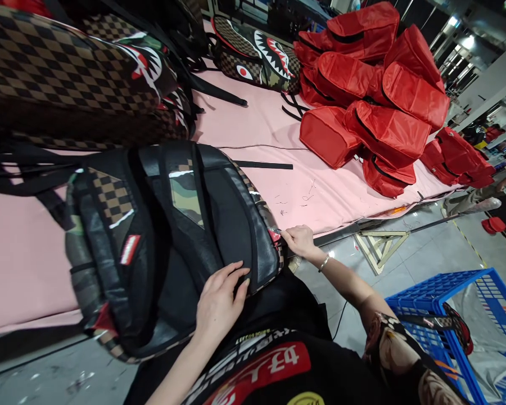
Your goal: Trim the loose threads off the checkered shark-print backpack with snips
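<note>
A black backpack [219,208] with checkered and camouflage patches lies with its padded back panel up, at the near edge of the pink-covered table [295,194]. My right hand [299,241] is closed on the backpack's right edge, beside a small red patch; exactly what the fingertips pinch there is too small to make out. My left hand [221,301] rests on the lower part of the padded panel, thumb and fingers apart. Black straps [29,174] trail off the bag's left side.
Checkered shark-mouth backpacks [67,73] are piled at left, with another [257,56] farther back. Several red bags [388,129] are heaped at the right of the table. A blue plastic crate [459,281] stands on the floor at right, near a wooden triangular frame [379,247].
</note>
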`<state>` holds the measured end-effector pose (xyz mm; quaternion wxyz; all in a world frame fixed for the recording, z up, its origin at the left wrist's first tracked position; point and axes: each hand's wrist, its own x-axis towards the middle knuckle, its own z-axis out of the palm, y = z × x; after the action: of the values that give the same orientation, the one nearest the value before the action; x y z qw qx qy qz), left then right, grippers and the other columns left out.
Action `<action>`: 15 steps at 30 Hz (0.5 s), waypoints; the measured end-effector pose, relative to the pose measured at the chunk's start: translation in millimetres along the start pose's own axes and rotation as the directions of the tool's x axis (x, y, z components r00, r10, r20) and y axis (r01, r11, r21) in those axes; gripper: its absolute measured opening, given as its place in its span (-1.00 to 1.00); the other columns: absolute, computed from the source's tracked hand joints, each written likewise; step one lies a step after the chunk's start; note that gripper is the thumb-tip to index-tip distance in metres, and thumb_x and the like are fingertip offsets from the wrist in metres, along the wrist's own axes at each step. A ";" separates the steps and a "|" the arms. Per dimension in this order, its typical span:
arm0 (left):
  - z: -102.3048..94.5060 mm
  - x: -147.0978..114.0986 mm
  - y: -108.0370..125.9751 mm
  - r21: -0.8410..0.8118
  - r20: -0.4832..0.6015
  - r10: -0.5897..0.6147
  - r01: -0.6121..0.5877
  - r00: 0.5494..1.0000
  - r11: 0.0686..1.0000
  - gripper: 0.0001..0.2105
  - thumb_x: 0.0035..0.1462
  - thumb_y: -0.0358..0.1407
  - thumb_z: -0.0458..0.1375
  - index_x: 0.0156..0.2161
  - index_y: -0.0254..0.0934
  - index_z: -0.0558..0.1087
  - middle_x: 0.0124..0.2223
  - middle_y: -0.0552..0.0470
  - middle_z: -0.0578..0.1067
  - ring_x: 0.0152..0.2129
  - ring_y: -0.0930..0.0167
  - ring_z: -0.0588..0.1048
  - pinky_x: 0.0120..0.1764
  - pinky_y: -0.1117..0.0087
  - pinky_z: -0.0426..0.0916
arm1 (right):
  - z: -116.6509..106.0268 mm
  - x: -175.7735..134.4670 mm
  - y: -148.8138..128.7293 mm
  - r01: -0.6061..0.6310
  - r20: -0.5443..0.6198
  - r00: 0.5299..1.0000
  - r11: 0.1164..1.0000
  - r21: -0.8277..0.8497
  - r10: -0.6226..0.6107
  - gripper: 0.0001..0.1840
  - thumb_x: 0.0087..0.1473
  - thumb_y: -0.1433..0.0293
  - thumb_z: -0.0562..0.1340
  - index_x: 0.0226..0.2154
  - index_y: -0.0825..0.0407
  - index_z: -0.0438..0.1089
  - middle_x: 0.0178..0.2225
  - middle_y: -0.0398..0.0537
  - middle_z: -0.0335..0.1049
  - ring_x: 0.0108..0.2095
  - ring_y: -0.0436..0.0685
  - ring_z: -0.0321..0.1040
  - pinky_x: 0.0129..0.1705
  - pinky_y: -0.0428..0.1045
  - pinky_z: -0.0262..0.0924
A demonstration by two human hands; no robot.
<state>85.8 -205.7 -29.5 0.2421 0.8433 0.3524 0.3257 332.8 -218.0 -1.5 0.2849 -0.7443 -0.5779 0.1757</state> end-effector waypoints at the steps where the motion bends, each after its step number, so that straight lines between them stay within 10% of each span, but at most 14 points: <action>1: 0.2 0.2 -0.3 0.000 -0.001 0.001 -0.001 1.000 1.000 -0.71 0.22 -0.20 -0.06 -0.15 -0.31 0.43 -0.02 -0.12 0.42 -0.07 0.20 0.35 0.00 0.10 0.29 | 9.7 -1.6 -0.8 -0.040 -0.024 0.999 0.993 0.115 0.043 -0.50 0.14 0.12 0.08 -0.68 0.08 0.15 -0.61 -0.16 0.09 -0.46 -0.02 0.07 -0.30 -0.10 -0.06; 8: -4.9 0.8 2.3 0.009 0.004 0.018 -0.019 1.000 1.000 -0.71 0.22 -0.20 -0.07 -0.15 -0.32 0.43 -0.03 -0.14 0.44 -0.08 0.21 0.37 -0.01 0.12 0.28 | 29.4 -2.6 -16.0 -0.146 -0.107 0.963 0.815 0.561 0.246 -0.37 0.13 -0.10 -0.36 -0.65 0.01 -0.11 -0.67 -0.20 -0.14 -0.61 -0.04 -0.13 -0.51 -0.11 -0.09; 15: 11.2 43.0 24.7 0.027 0.036 0.022 -0.023 0.999 0.999 -0.69 0.25 -0.16 -0.08 -0.15 -0.27 0.45 -0.17 -0.04 0.51 -0.23 0.28 0.45 -0.19 0.26 0.31 | -2.7 -36.5 -7.8 -0.141 -0.120 0.948 0.727 0.672 0.294 -0.50 0.06 -0.08 -0.03 -0.48 0.03 0.15 -0.58 -0.22 -0.03 -0.55 -0.04 -0.07 -0.47 -0.12 -0.07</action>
<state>127.8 -191.1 -4.9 0.2329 0.8563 0.3429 0.3083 318.6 -252.3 3.0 0.5660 -0.6745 -0.3527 0.3166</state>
